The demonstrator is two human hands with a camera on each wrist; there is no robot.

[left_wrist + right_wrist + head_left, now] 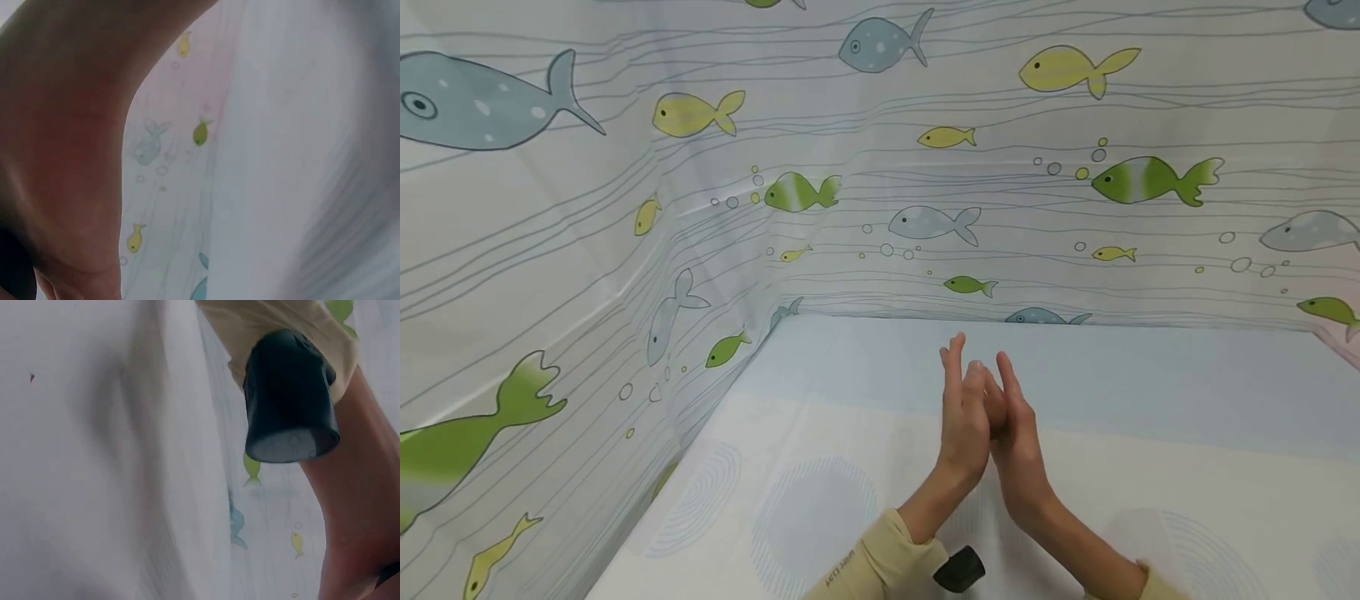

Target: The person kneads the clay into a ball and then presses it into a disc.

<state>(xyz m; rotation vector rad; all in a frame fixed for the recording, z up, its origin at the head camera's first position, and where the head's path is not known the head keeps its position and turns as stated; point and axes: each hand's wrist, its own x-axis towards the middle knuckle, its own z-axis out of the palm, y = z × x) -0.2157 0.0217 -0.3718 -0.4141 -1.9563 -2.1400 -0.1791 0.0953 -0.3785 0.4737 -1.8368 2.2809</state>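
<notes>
In the head view, my left hand (964, 429) and right hand (1021, 454) are held up palm to palm above the bed-like surface (910, 467). The heels of the hands meet. Several fingers point upward, and some between the palms are partly hidden. No object shows between the hands. A black wrist camera (959, 569) sits at the left cuff; the right wrist view shows this camera (290, 400) large, beside a cream sleeve (234, 325) and bare forearm (350, 481). Bare skin (69, 137) fills the left side of the left wrist view.
Fabric walls (880, 125) printed with blue, green and yellow fish rise behind and at the left. The pale surface has a light blue band (865, 358) along its far edge and round patterns (816, 521). A pinkish wall part (1337, 346) shows at the right.
</notes>
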